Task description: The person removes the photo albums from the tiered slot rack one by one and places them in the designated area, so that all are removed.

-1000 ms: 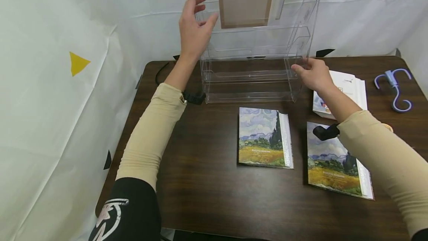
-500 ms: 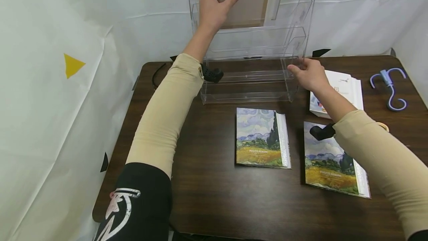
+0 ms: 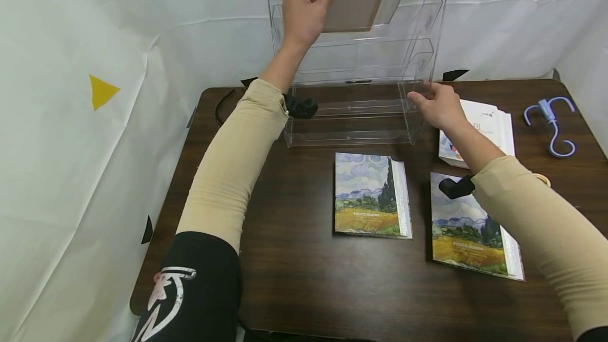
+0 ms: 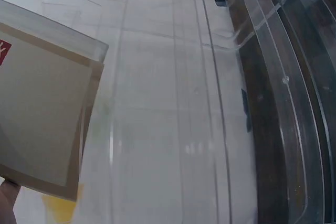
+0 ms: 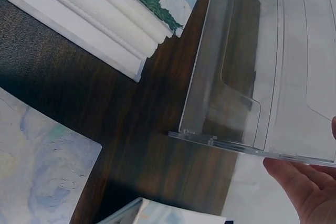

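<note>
My left hand grips a beige-covered book by its left edge, thumb on the front cover. The cover bears red squares with white characters; its top is cut off in the head view. Left of the left wrist view the book hangs tilted, a fingertip at its corner. Behind and below it stands a clear plastic tiered rack. At the rack's right side panel, my right hand holds on with thumb and fingers. In the right wrist view that hand touches the panel's edge.
Two photo albums lie on the brown table: one album before the rack, another album partly under the right forearm. A white book stack and a lilac hook-shaped hanger lie to the right. White sheeting stands behind.
My left hand has moved right from beside the rack and taken hold of the beige book. The book has since risen slightly and tilted. My right hand keeps its hold on the rack.
</note>
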### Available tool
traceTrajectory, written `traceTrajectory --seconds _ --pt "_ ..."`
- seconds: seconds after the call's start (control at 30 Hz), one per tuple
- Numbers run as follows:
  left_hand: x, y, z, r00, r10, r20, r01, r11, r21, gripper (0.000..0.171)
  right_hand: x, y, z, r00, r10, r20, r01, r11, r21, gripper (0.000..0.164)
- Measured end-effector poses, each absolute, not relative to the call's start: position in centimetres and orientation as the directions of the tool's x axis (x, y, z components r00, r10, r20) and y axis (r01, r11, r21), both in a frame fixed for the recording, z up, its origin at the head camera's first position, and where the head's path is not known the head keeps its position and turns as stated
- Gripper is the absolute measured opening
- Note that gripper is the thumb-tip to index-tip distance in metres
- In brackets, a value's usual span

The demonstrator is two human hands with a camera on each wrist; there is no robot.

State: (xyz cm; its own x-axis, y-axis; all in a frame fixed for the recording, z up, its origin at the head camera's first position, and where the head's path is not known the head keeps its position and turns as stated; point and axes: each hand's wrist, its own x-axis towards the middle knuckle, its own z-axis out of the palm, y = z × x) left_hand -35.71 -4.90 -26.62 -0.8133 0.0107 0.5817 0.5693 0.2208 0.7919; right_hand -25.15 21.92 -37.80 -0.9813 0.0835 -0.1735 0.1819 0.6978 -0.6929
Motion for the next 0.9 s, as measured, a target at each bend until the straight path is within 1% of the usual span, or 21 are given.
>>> traceTrajectory --seconds 0.13,0.2,0.23,0.27,0.37,0.47,0.53,0.57,0.67,0.73,0.83,0.9 --pt "-34.1 -5.9 -26.3 -0.665 -0.001 0.747 0.743 0.097 0.662 0.053 -25.2 21.8 -37.8 -0.982 0.072 -0.176 0.175 0.7 -0.693 0.072" --pt "-32.7 -6.7 -26.1 -0.605 -0.016 0.796 0.796 0.013 0.605 0.05 -25.2 21.8 -37.8 -0.982 0.069 -0.176 0.173 0.7 -0.693 0.072" --pt "-31.9 -7.2 -26.2 -0.584 -0.026 0.811 0.812 -0.025 0.583 0.048 -25.2 21.8 -37.8 -0.982 0.068 -0.174 0.171 0.701 -0.693 0.072" --pt "-30.9 -7.6 -26.4 -0.578 -0.036 0.815 0.816 -0.055 0.576 0.045 -25.2 21.8 -37.8 -0.982 0.069 -0.174 0.172 0.699 -0.695 0.073" --pt "-27.8 -9.5 -27.8 -0.575 -0.047 0.817 0.817 -0.094 0.569 0.04 -25.2 22.1 -37.8 -0.982 0.069 -0.174 0.172 0.702 -0.691 0.073" --pt "-24.1 -12.0 -30.5 -0.621 -0.05 0.782 0.783 -0.074 0.617 0.041 -25.1 22.3 -37.9 -0.982 0.068 -0.175 0.171 0.702 -0.691 0.074" --pt "-21.5 -14.0 -32.6 -0.676 -0.046 0.736 0.737 -0.039 0.674 0.041 -25.1 22.3 -38.0 -0.982 0.067 -0.174 0.171 0.703 -0.69 0.074" --pt "-20.2 -14.9 -33.7 -0.714 -0.046 0.699 0.7 -0.013 0.714 0.041 -25.1 22.3 -38.0 -0.983 0.069 -0.173 0.17 0.704 -0.69 0.074" --pt "-16.5 -17.3 -37.2 -0.833 -0.043 0.552 0.549 0.06 0.833 0.038 -25.1 22.5 -38.0 -0.982 0.074 -0.174 0.175 0.706 -0.686 0.074" --pt "-14.4 -18.5 -39.3 -0.897 -0.044 0.439 0.433 0.108 0.895 0.036 -25.1 22.6 -38.0 -0.981 0.077 -0.176 0.178 0.706 -0.686 0.074" --pt "-11.9 -19.7 -42.0 -0.964 -0.06 0.26 0.25 0.138 0.958 0.037 -25.2 22.9 -37.9 -0.983 0.069 -0.17 0.168 0.708 -0.686 0.074" --pt "-10.9 -20.2 -43.2 -0.987 -0.069 0.142 0.131 0.148 0.98 0.038 -25.4 23.0 -37.9 -0.983 0.063 -0.17 0.164 0.71 -0.685 0.074"
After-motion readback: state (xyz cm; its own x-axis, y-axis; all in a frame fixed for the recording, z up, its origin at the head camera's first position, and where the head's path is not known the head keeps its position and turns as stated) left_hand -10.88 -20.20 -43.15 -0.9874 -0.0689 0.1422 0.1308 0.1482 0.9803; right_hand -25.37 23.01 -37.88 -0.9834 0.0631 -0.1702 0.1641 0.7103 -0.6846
